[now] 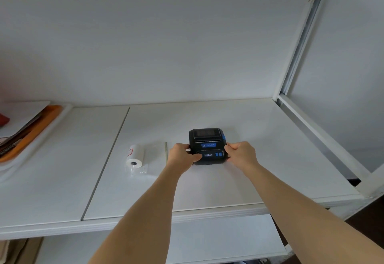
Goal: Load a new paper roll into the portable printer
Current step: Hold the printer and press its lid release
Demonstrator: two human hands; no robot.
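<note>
Printer point(207, 146): black portable unit with blue buttons, sitting flat on the white table point(259, 159), right of centre, lid closed as far as can be seen. Small front display is lit; text too small to read.

Left hand point(182, 155): grip closed around the printer's left side, thumb lying across the front panel near the display. Right hand point(242, 153): grip closed on the printer's right side, fingers curled at the edge below the blue side tab. Both forearms bare, reaching in from the bottom of the frame.

Paper roll point(134, 155): white, lying on its side to the left of the printer, well apart from it, core end facing the camera. It appears to sit in a clear plastic wrapper point(152, 155).

Far left: orange tray point(31, 135) with flat papers on it.
</note>
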